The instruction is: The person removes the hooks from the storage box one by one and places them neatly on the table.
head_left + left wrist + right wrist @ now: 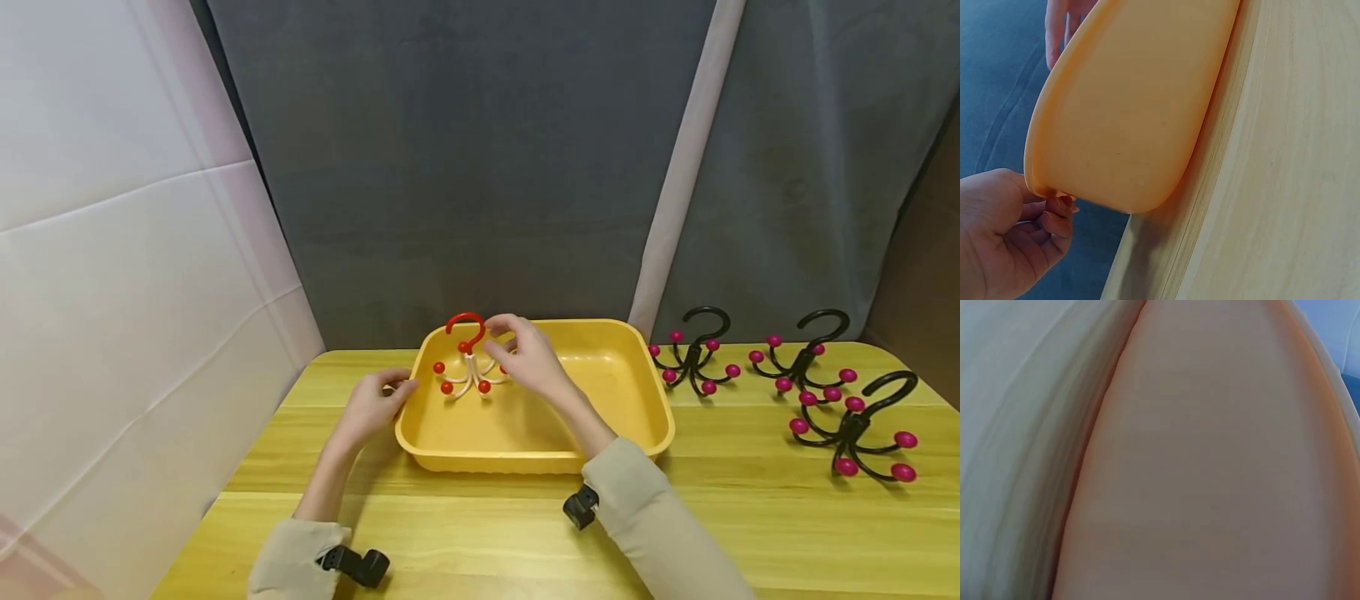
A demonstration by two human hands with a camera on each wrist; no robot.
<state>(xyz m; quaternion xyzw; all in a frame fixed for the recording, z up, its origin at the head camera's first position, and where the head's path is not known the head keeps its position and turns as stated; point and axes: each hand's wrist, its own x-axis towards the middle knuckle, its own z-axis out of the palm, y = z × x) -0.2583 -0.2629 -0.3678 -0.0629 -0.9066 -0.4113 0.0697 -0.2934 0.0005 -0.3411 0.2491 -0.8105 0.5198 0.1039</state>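
A yellow plastic basin (600,400) stands on the wooden table. Inside it, toward the left, is an octopus-style hanger (471,367) with a red hook, pale curved arms and red ball ends. My left hand (372,408) pinches the basin's left rim; the left wrist view shows the fingers of this hand (1016,237) curled at the rim's corner. Over the basin, my right hand (528,358) is right beside the red hook, thumb and fingers spread apart; part of the hanger's right side lies behind it. The right wrist view shows only the basin's outer wall (1204,456).
To the right of the basin stand several black hangers with pink ball ends: one near the basin (693,358), one at the back right (802,362), one closer to the front (853,429). Behind the table (465,525) hangs a grey curtain (450,167); a white cloth wall (150,292) rises at left.
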